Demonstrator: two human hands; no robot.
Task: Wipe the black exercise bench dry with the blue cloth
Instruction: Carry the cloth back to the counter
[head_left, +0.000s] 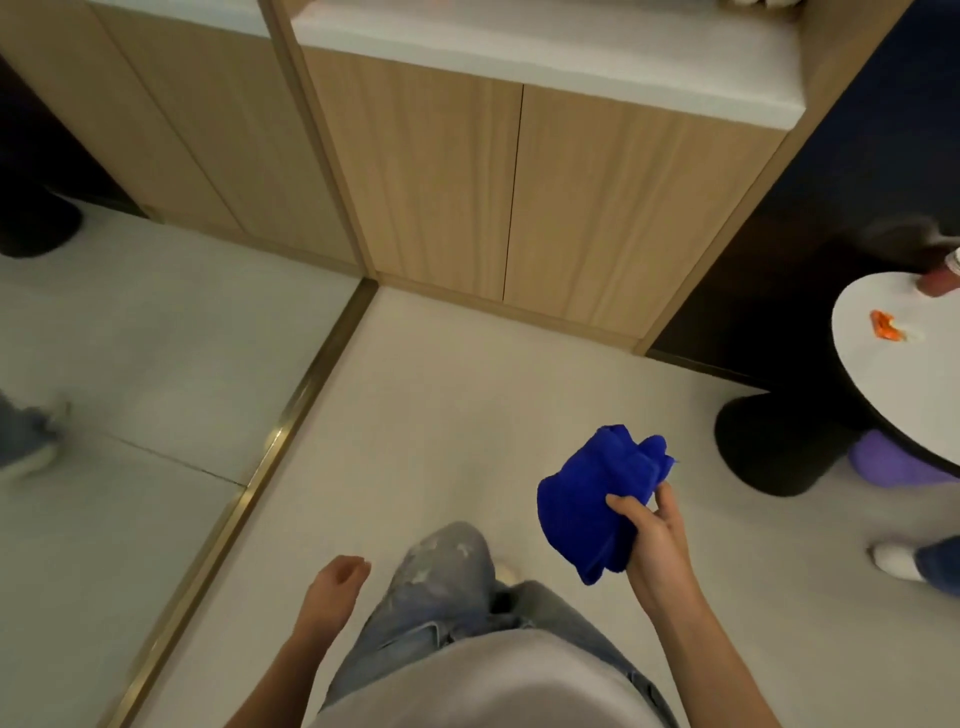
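Downward view, read left to right. A brass strip (270, 447) crosses the pale floor (415, 415). The left grip (337, 577) is released, fingers loosely curled and holding nothing, just beside the jeans (447, 577). A wooden cabinet (519, 197) stands behind. The blue cloth (592, 499), bunched, is held off the floor to the right of the knee, grasped by the right grip (657, 545) with fingers curled round it. Far right: a round white worktop (893, 384) bearing an orange scrap (885, 325).

top: pale grey shirt (498, 686) | legs: faded, paint-flecked blue jeans (441, 587) | forearms: bare
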